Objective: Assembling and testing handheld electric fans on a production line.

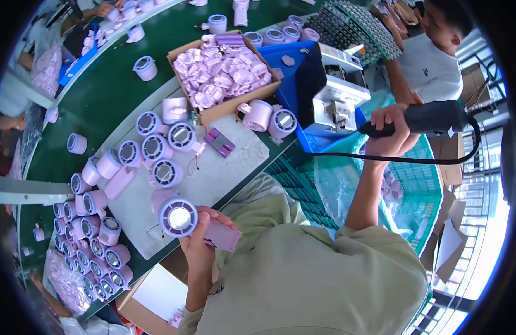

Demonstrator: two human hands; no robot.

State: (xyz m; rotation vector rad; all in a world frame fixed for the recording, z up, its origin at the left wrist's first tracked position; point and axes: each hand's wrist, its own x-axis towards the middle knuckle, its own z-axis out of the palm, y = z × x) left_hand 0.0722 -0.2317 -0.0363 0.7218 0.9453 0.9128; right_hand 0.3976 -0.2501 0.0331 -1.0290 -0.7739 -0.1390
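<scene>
My left hand is closed round a pink handheld fan, a round body with a lilac ring at its end and a flat handle sticking out past the fingers. The ring end faces up and shines in the light. Off to the right, my right hand grips a black electric screwdriver, tip toward the left, its cord looping below. That tip is apart from the fan, near a white machine in a blue bin. Several similar pink fan bodies stand on the mat beyond my left hand.
A cardboard box of small pink parts sits at the mat's far edge. Rows of fan bodies crowd the left. A green basket lined with plastic is at right. Another person works at the far right.
</scene>
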